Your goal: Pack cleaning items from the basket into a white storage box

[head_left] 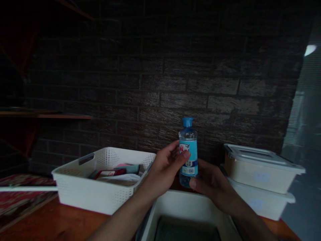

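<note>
A clear plastic bottle of dish soap (192, 147) with a blue cap and a light-blue label stands upright between my hands. My left hand (167, 165) wraps round its left side, the thumb lying across the label. Low on the right, my right hand (210, 180) grips near the base, thumb in front and fingers behind. Below the bottle is an open white bin (184, 199) with something dark inside that I cannot make out.
To the left sits a white perforated basket (85, 199) holding folded cloths (127, 169). Two lidded white boxes (260, 174) are stacked at the right on the wooden table (80, 222). Behind rises a dark brick wall (175, 67); a shelf (50, 115) juts out at left.
</note>
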A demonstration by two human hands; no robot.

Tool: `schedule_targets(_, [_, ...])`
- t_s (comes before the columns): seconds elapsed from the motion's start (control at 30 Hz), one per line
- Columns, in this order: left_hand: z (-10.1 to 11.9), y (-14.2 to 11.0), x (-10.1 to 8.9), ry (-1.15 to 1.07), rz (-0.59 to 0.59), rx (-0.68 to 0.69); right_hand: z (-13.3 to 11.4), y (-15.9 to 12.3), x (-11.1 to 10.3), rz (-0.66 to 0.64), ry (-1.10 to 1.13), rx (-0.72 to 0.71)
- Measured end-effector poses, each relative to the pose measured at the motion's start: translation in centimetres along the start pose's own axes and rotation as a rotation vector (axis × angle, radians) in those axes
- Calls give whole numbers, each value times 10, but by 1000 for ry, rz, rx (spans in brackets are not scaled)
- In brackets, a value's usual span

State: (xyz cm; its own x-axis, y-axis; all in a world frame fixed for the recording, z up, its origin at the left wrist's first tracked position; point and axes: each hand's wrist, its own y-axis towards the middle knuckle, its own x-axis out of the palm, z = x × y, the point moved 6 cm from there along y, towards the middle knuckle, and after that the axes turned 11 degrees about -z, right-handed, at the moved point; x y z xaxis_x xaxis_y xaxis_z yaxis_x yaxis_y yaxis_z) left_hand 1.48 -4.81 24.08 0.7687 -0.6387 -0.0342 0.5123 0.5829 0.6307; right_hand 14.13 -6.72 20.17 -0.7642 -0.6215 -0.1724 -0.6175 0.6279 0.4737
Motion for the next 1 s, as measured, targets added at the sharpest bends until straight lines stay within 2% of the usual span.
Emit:
schedule_targets(0.17, [-7,0,-1,-104,36,-28,0,-1,1,-57,1,15])
schedule_targets(0.33, [-13,-3,6,-177,-30,-89,1,-2,1,-85,13,60])
schedule_targets(0.57, [-16,-6,-5,-119,132,-109,-1,-1,6,-51,61,42])
schedule_targets(0.87, [-18,-4,-1,-241,93,-114,3,-1,10,-44,79,24])
schedule_targets(1.0, [-17,-5,1,-275,71,-122,5,-2,9,-92,59,43])
